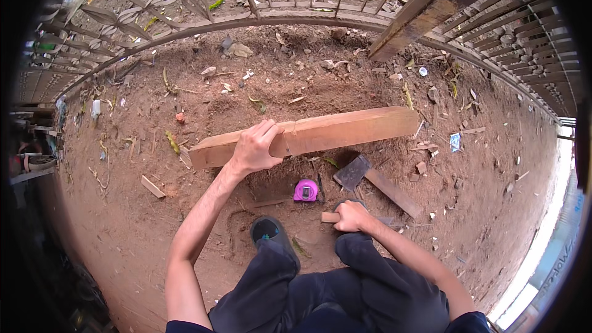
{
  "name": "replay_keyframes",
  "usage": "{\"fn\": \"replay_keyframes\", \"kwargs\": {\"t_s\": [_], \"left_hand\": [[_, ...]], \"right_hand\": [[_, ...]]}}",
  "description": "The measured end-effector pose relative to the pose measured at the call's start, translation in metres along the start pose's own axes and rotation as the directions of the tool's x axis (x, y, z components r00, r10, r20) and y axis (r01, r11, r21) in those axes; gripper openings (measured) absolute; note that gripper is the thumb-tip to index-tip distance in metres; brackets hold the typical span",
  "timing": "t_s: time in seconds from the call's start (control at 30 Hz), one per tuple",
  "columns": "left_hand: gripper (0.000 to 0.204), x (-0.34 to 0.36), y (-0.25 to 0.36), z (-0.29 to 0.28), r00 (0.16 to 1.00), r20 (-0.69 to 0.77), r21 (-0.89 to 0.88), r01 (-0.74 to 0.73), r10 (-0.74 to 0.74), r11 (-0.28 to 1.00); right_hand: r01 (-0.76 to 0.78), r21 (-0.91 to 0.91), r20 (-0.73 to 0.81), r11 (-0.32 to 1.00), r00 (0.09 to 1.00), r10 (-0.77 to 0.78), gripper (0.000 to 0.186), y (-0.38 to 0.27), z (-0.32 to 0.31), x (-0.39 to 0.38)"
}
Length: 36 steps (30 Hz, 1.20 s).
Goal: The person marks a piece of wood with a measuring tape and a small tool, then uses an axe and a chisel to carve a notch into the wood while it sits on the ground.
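Note:
My left hand [254,148] is closed over a long squared wooden beam [351,132], which lies slightly slanted across the ground, its right end farther away. A dark line crosses the beam just right of my fingers. My right hand [353,216], by my right knee, is wrapped round a wooden handle [330,217] whose end sticks out to the left. A thin grey strip shows beyond that wrist; I cannot tell whether it belongs to the handle. Between my hands lie a pink tape measure [305,190], a thin dark stick-like thing [320,187] and a hatchet [391,192].
A metal grille fence [296,15] curves across the far side, with a wooden post [425,15] leaning by it. Wood scraps [153,187], leaves and litter lie on the brown dirt. My shoes [269,229] are close below the tape measure.

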<state>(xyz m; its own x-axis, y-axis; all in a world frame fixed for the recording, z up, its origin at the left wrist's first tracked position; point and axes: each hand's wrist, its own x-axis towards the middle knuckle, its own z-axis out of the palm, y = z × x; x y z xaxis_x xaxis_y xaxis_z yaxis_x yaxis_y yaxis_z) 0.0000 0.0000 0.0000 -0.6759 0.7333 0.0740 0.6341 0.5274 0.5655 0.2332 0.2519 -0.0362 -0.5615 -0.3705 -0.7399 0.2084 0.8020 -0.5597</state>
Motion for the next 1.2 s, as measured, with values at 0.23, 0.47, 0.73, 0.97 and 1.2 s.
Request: {"fn": "replay_keyframes", "kwargs": {"t_s": [0.23, 0.47, 0.73, 0.97, 1.2], "left_hand": [[0.06, 0.012, -0.002, -0.003, 0.989, -0.143, 0.082, -0.015, 0.026, 0.997], [0.065, 0.002, -0.006, 0.001, 0.99, -0.133, 0.07, 0.057, -0.048, 0.996], [0.07, 0.008, -0.009, 0.0, 0.997, -0.068, 0.111, 0.049, -0.042, 0.993], [0.072, 0.011, -0.01, 0.001, 0.997, -0.053, 0.096, 0.058, -0.053, 0.994], [0.072, 0.014, -0.012, 0.001, 0.996, -0.041, 0.05, 0.079, -0.077, 0.996]], "right_hand": [[0.011, -0.03, 0.056, 0.999, 0.998, -0.009, 0.032, -0.003, -0.005, -0.004], [0.305, 0.505, -0.354, 0.807, 0.926, -0.129, 0.021, -0.085, -0.111, -0.045], [0.825, 0.527, -0.796, 0.203, 0.563, -0.223, 0.042, -0.151, -0.207, -0.012], [0.837, 0.444, -0.866, 0.319, 0.492, -0.087, 0.012, -0.169, -0.233, 0.045], [0.882, 0.285, -0.954, 0.375, 0.299, 0.023, 0.016, -0.16, -0.232, 0.071]]}}
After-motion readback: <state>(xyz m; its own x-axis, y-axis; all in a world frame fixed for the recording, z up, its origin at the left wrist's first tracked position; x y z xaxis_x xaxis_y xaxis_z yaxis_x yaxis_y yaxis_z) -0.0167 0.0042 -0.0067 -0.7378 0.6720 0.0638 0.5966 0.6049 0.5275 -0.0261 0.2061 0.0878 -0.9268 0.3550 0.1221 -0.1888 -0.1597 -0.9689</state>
